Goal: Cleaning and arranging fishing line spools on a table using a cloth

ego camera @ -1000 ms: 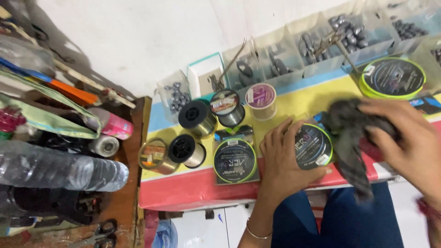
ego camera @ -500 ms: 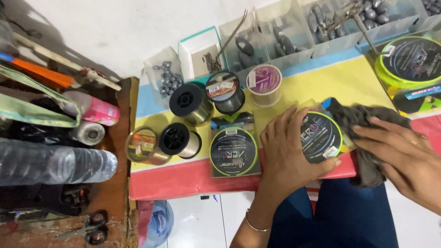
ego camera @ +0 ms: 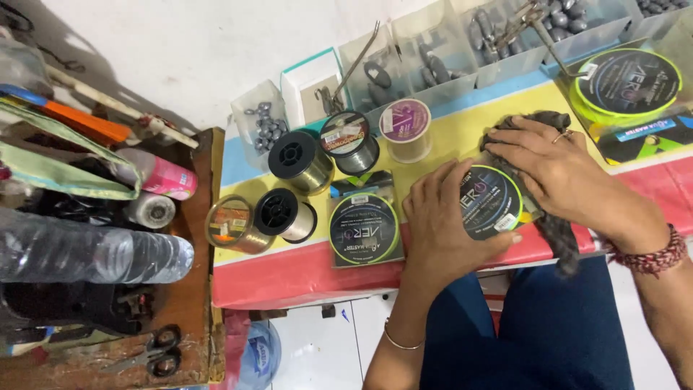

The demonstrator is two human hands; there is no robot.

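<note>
My left hand (ego camera: 444,227) lies flat on the left half of a round black spool pack with a green rim (ego camera: 494,202), holding it down on the striped table (ego camera: 289,271). My right hand (ego camera: 556,170) presses a dark grey cloth (ego camera: 556,227) against the table just right of and above that pack; the cloth trails over the table's front edge. A second green-rimmed pack (ego camera: 364,230) lies just left of my left hand.
Several line spools (ego camera: 299,160) stand at the table's left, a pink-labelled one (ego camera: 406,128) further back. Clear bins of lead sinkers (ego camera: 433,61) line the far edge. A large green-rimmed pack (ego camera: 626,83) sits far right. Scissors (ego camera: 155,354), a plastic bottle (ego camera: 94,256) and clutter fill the wooden shelf on the left.
My right hand has brought the cloth down from above the table and now presses it flat beside the pack. My left hand stays on the pack.
</note>
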